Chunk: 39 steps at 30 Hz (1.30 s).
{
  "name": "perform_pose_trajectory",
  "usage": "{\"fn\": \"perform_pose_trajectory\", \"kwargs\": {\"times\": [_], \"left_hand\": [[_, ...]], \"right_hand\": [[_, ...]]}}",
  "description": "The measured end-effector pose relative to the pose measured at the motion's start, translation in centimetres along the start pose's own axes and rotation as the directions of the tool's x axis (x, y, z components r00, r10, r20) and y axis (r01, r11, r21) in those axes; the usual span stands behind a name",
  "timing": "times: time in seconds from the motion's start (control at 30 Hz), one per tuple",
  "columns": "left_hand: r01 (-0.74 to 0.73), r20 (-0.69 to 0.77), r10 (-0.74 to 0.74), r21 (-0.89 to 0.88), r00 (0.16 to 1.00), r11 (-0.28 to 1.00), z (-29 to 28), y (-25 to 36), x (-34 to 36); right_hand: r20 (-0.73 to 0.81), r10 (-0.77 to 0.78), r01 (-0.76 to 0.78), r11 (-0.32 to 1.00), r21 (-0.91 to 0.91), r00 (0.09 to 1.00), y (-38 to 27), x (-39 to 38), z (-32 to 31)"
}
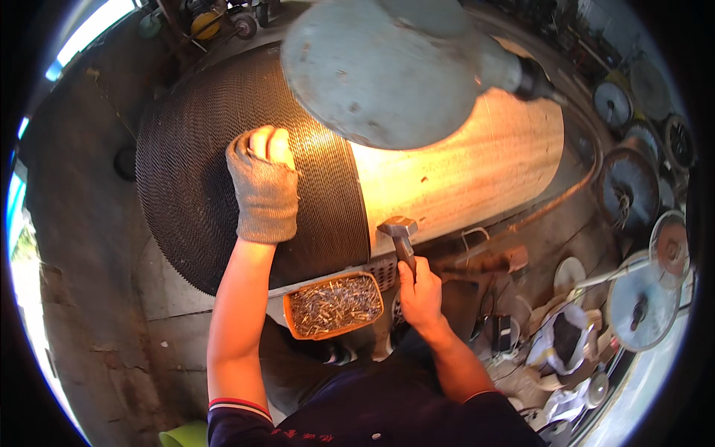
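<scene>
My left hand (263, 179), in a worn grey fingerless glove, rests on the dark ridged covering (201, 164) of a large drum. Its fingers are curled together; whatever they may pinch is hidden from view. In my right hand (421, 294) is a hammer (399, 226), gripped by the handle, its head raised near the edge of the drum's pale bare part (462, 179). An orange tray (292, 316) full of small metal pins sits between my forearms, below the drum.
A large grey-blue lamp (380, 74) hangs over the drum and lights it, with a cable (596, 149) running off right. Several metal discs (644, 305) stand at the right, near a white bag (551, 350). A yellow-green object (184, 434) is at the lower left.
</scene>
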<state>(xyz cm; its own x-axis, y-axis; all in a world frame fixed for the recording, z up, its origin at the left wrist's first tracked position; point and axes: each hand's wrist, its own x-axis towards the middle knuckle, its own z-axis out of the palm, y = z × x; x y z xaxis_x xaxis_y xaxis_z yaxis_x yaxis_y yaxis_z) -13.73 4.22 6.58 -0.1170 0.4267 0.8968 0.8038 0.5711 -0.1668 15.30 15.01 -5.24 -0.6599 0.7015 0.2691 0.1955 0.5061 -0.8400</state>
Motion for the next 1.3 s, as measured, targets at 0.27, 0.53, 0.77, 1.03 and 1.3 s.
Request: {"fn": "perform_pose_trajectory", "kwargs": {"times": [0.27, 0.53, 0.77, 1.03, 1.3], "left_hand": [[0.081, -0.033, -0.112, -0.495, 0.993, 0.865, -2.6, 9.0, -3.7], [0.251, 0.206, -0.164, -0.53, 0.965, 0.81, -2.4, 12.3, -6.4], [0.44, 0.407, -0.271, -0.412, 0.872, 0.798, -3.4, 13.7, -3.7], [0.396, 0.334, -0.285, -0.335, 0.898, 0.855, -2.2, 14.2, -4.1], [0.354, 0.27, -0.282, -0.274, 0.921, 0.894, -4.2, 14.8, -4.3]], "right_hand": [[-0.037, -0.044, 0.046, 0.997, 0.068, 0.998, 0.1, -0.7, -0.6], [-0.023, -0.056, 0.058, 0.993, 0.102, 0.998, -0.2, 0.3, -1.0], [-0.049, -0.121, 0.125, 0.986, 0.111, 0.992, -0.9, 1.2, -0.7], [0.015, -0.17, 0.171, 0.985, -0.031, 0.985, -1.9, 2.1, -1.1], [-0.04, -0.173, 0.172, 0.985, -0.025, 0.984, -2.0, 2.6, -1.7]]}}
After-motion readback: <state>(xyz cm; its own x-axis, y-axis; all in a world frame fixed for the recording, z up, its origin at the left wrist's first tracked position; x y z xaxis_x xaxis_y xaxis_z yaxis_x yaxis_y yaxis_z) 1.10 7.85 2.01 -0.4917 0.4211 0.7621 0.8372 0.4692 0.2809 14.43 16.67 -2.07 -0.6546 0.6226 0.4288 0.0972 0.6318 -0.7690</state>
